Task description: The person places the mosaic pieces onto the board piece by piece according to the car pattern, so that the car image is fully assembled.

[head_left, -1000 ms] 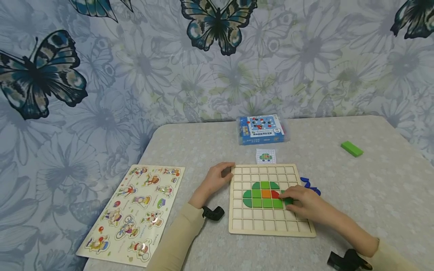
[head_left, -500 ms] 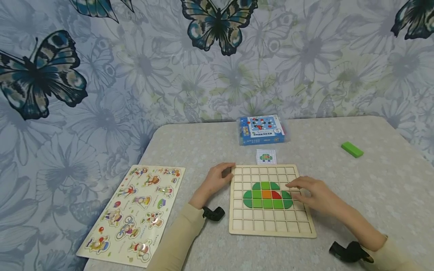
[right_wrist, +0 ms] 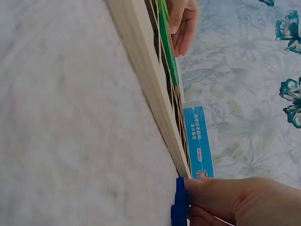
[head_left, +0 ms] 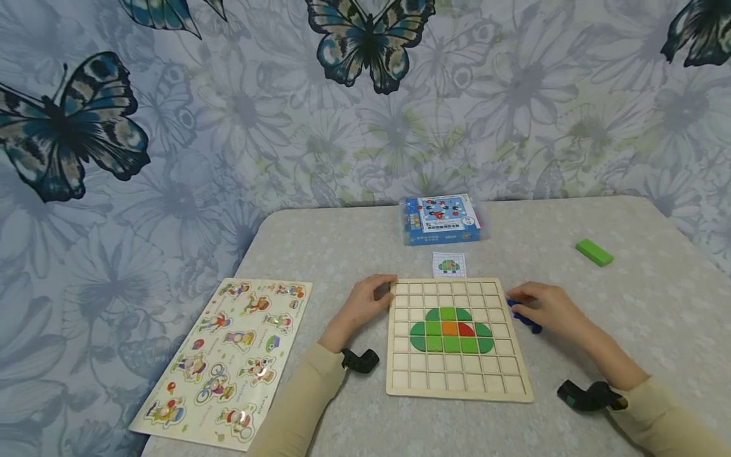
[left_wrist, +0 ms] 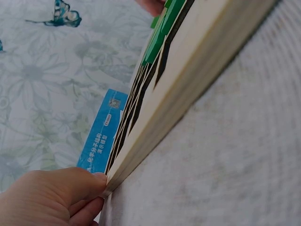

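Note:
A wooden grid board [head_left: 434, 379] lies on the table, with dark green, light green, orange and red pieces [head_left: 451, 344] forming a rounded shape in its cells. At the board's far left corner, my left hand [head_left: 361, 308] pinches the edge between thumb and fingers, as the left wrist view confirms. Just beyond the right edge, thumb and index finger of my right hand [head_left: 551, 312] close on a small blue piece [head_left: 512, 304]. Other blue pieces [right_wrist: 178, 212] lie against it, partly hidden by the hand. Their exact shape is hard to make out.
A small pattern card [head_left: 449, 264] sits behind the board, and a blue box [head_left: 442, 237] stands farther back. One light green block [head_left: 594, 252] lies at the right. On the left is a sheet with cartoon figures [head_left: 228, 362], overhanging the table edge.
My right hand has left the red piece on the board and moved right to the blue pieces beside it. The left hand stays at the corner.

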`<action>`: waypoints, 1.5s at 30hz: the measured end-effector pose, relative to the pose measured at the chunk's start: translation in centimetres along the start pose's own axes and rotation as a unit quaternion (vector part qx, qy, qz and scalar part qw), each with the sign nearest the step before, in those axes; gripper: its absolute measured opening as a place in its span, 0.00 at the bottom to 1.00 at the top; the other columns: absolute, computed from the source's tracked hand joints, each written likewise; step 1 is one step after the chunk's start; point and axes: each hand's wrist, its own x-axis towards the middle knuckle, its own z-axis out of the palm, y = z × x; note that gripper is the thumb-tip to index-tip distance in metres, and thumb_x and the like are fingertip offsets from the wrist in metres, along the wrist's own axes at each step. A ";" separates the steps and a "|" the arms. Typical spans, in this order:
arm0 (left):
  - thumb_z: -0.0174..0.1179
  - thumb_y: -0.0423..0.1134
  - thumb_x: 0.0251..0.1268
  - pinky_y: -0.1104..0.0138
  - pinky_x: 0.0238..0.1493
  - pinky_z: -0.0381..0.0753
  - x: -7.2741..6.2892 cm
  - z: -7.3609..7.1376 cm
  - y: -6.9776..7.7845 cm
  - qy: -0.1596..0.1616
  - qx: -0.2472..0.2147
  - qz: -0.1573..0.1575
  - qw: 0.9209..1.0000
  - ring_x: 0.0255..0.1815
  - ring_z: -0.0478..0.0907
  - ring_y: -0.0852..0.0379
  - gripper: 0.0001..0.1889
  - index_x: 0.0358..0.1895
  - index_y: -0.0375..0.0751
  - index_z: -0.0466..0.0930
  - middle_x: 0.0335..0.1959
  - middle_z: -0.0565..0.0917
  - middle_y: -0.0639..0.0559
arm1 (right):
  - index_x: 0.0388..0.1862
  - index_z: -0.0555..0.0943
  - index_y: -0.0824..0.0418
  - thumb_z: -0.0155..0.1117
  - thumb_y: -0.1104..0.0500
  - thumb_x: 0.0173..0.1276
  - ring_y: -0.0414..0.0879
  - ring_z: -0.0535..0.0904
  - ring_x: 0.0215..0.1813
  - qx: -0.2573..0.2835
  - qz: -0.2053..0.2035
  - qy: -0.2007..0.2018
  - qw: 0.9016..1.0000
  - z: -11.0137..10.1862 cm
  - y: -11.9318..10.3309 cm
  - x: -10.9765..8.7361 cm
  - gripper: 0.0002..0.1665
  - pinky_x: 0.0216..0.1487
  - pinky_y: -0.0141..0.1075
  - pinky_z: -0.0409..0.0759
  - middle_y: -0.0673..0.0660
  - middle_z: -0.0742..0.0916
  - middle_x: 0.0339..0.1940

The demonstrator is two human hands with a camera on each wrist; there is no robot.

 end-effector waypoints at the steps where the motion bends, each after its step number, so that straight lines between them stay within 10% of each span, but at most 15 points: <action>1: 0.58 0.37 0.67 0.58 0.62 0.70 0.0 0.0 0.0 -0.001 0.000 0.001 1.000 0.62 0.69 0.47 0.21 0.63 0.39 0.73 0.60 0.75 0.44 | 0.40 0.84 0.68 0.71 0.72 0.53 0.49 0.83 0.36 -0.001 -0.002 0.004 1.000 0.1 0.0 0.0 0.14 0.34 0.38 0.84 0.57 0.86 0.35; 15: 0.58 0.36 0.67 0.58 0.62 0.70 -0.1 0.0 -0.1 0.000 -0.003 0.002 1.000 0.62 0.69 0.48 0.21 0.63 0.38 0.73 0.60 0.75 0.44 | 0.41 0.83 0.68 0.68 0.72 0.56 0.49 0.81 0.35 -0.015 0.027 0.008 0.999 0.3 -1.2 0.3 0.12 0.32 0.36 0.83 0.57 0.85 0.36; 27: 0.58 0.36 0.67 0.59 0.61 0.71 -0.2 0.0 -0.1 0.005 0.001 0.002 1.000 0.62 0.70 0.49 0.21 0.62 0.39 0.74 0.59 0.76 0.45 | 0.41 0.84 0.63 0.69 0.70 0.57 0.36 0.79 0.35 0.127 -0.138 -0.065 0.980 3.3 -11.3 1.2 0.12 0.32 0.32 0.82 0.51 0.85 0.36; 45: 0.58 0.35 0.66 0.58 0.63 0.69 -0.2 0.1 0.1 0.009 -0.001 0.007 1.000 0.62 0.70 0.48 0.21 0.62 0.38 0.74 0.58 0.76 0.44 | 0.45 0.84 0.55 0.65 0.62 0.65 0.38 0.77 0.46 0.091 -0.152 -0.129 0.976 7.5 -12.4 -0.4 0.10 0.46 0.34 0.80 0.43 0.82 0.43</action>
